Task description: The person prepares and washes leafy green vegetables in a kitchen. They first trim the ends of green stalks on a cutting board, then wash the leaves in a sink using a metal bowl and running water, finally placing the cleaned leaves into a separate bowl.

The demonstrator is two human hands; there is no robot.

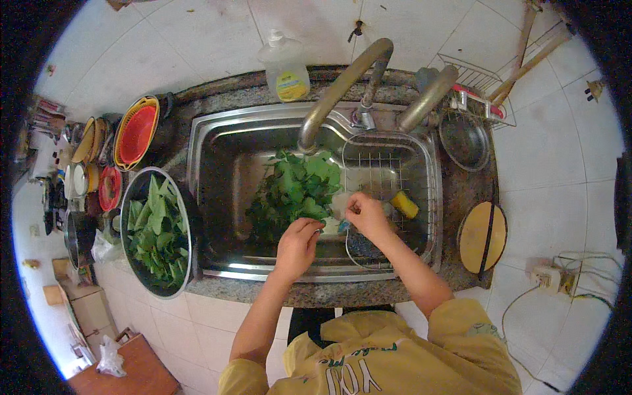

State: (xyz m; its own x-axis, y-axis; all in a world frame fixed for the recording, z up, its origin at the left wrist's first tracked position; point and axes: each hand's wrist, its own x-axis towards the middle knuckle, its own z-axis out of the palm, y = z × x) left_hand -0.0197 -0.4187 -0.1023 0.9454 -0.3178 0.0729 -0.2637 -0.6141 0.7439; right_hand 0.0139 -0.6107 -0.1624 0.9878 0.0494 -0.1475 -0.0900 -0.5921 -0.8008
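A heap of leafy greens (296, 184) lies in the steel sink (220, 164). At its near right edge, my left hand (299, 247) has its fingers pinched together, with a bit of green leaf at the fingertips. My right hand (368, 214) is closed just to the right, over the left part of a wire rack (378, 172). What its fingers hold, if anything, is too small to tell. Something pale and a small blue item show between the hands, too blurred to name. More leaves (157, 230) fill a large round metal bowl (126, 257) left of the sink.
A curved faucet (345, 79) reaches over the sink, near a soap bottle (284, 69). A yellow sponge (405, 205) sits on the rack. To the right are a dark pan (465, 141) and a round wooden lid (471, 237). Red and yellow baskets (137, 135) stand at the left.
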